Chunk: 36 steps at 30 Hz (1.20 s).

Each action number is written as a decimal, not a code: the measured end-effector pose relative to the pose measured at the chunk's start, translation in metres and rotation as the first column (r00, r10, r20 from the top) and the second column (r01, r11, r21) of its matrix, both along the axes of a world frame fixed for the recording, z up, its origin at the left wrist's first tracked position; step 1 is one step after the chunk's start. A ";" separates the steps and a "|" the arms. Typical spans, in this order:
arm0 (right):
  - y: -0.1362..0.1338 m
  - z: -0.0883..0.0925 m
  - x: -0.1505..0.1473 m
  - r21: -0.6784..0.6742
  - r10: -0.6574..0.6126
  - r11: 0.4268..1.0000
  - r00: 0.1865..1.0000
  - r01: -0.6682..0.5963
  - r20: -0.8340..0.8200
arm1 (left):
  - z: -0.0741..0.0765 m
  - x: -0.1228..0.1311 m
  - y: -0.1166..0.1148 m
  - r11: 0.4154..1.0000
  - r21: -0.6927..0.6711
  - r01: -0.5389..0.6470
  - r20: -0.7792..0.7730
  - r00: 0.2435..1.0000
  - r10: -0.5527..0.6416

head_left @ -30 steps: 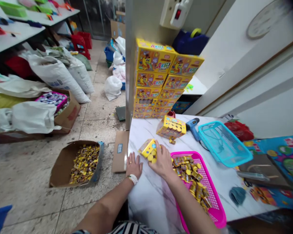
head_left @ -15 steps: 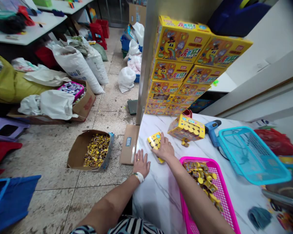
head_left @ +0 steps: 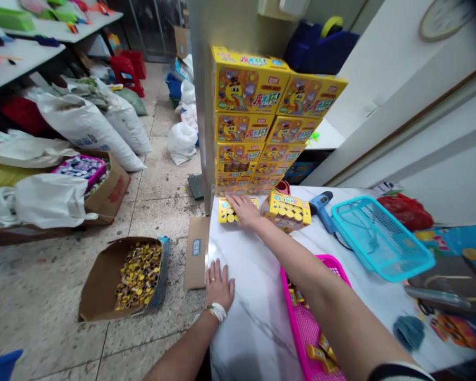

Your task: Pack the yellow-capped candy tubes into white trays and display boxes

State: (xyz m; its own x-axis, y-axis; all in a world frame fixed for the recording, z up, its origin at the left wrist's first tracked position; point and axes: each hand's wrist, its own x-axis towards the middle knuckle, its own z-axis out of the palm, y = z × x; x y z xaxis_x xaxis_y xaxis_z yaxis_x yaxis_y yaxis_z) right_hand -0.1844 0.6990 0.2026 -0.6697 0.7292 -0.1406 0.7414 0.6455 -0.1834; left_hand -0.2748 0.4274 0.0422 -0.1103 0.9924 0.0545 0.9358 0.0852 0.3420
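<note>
My right hand (head_left: 244, 210) reaches forward over a small yellow box (head_left: 227, 210), with its fingers over the top edge. Round yellow caps show in the box's front, and the hand hides its middle. The box lies on the white marbled table (head_left: 246, 270) at the foot of a stack of yellow printed boxes (head_left: 246, 90). Just to the right stands another yellow box (head_left: 287, 210) with rows of yellow caps showing. My left hand (head_left: 220, 288) rests flat at the table's left edge, fingers spread, holding nothing.
Under my right forearm is a pink basket (head_left: 285, 301) with small yellow-capped cups. Beyond it lie a blue basket (head_left: 384, 238) and a blue heat-gun-like tool (head_left: 321, 209). A cardboard box (head_left: 99, 286) of similar cups stands on the floor. A tape dispenser (head_left: 317, 50) tops the stack.
My right hand has moved the small yellow box forward to the stack's foot and turned it straighter. The left hand stays on the table edge. The camera view has shifted.
</note>
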 end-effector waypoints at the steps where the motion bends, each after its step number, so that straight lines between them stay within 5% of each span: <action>1: 0.011 -0.002 -0.002 -0.027 -0.048 0.998 0.999 0.048 0.007 | -0.002 -0.001 0.000 1.000 0.001 0.002 0.003 1.000 -0.002; 4: 0.020 -0.012 -0.011 -0.065 -0.211 0.975 0.977 0.212 0.024 | -0.002 -0.003 0.002 1.000 -0.001 0.007 0.027 1.000 -0.007; 7: -0.020 -0.023 -0.019 -0.068 -0.326 0.943 0.945 0.327 0.020 | 0.003 -0.002 0.005 1.000 -0.020 -0.002 0.045 0.999 0.003; 10: -0.109 -0.033 -0.007 -0.063 -0.285 0.958 0.952 0.279 -0.113 | 0.007 0.000 0.008 1.000 -0.021 -0.002 0.053 0.999 0.003; 14: -0.264 -0.041 0.063 -0.025 -0.355 0.930 0.881 0.366 -0.314 | 0.011 0.000 0.009 0.999 -0.006 0.042 0.060 0.997 -0.042; 18: -0.392 -0.045 0.153 -0.030 -0.717 0.684 0.664 0.729 -0.212 | 0.018 0.000 0.010 0.999 0.004 0.053 0.063 0.997 -0.053; 21: -0.449 -0.050 0.190 -0.054 -0.832 0.554 0.554 0.831 -0.017 | 0.018 0.000 0.010 0.998 0.014 0.054 0.052 0.997 -0.055; 28: -0.479 -0.064 0.193 -0.103 -0.789 0.592 0.601 0.800 0.130 | 0.018 -0.006 -0.011 0.987 -0.054 0.153 -0.040 0.987 -0.156; 33: -0.464 -0.044 0.212 -0.289 -0.720 0.661 0.694 0.692 0.016 | 0.050 0.027 -0.052 0.942 -0.231 0.243 0.059 0.970 -0.236; 36: -0.444 -0.035 0.247 -0.358 -0.747 0.621 0.665 0.697 -0.001 | 0.068 0.062 -0.077 0.874 -0.326 0.359 0.214 0.929 -0.302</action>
